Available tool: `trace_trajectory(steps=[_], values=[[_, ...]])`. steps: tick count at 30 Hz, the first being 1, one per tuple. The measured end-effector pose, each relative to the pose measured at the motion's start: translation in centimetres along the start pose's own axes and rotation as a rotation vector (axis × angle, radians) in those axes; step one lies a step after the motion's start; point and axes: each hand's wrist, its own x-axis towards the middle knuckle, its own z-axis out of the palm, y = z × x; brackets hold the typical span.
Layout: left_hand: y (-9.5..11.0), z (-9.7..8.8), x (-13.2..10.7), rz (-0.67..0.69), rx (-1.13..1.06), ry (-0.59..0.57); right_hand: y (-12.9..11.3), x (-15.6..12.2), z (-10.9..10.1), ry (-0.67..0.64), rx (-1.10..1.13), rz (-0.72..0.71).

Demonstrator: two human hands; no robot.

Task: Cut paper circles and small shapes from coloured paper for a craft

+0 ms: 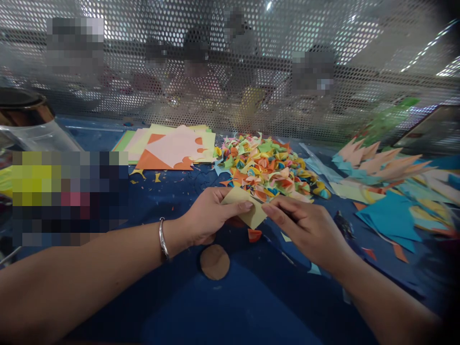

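Note:
My left hand (208, 215), with a silver bangle at its wrist, pinches a pale yellow piece of paper (257, 218) between thumb and fingers. The paper looks folded or bent and is held just above the table. Closed in a pinch, my right hand (311, 230) has its thumb and fingertips at the paper's right edge; its curled fingers are partly hidden. Below my left hand a round brown disc (214, 262) lies flat on the blue table. A small orange paper scrap (254, 235) lies just under the yellow paper.
Beyond my hands is a heap of colourful paper scraps (266, 165). Paper sheets (168, 146) are stacked back left, near a clear jar (39, 134). Right are blue sheets (390, 215) and a spiky folded-paper piece (377, 160). A perforated metal screen (215, 96) stands behind, people beyond it.

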Motion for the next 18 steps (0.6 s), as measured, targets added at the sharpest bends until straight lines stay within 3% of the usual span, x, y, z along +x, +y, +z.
trace_trajectory(steps=[9,18], values=[[0.21,-0.06,-0.26,0.06,0.03,0.009,0.23,-0.1,-0.01,-0.001,0.004,0.0],[0.34,0.04,-0.14,0.036,0.033,-0.006,0.16,-0.04,-0.17,-0.018,-0.004,-0.003]])
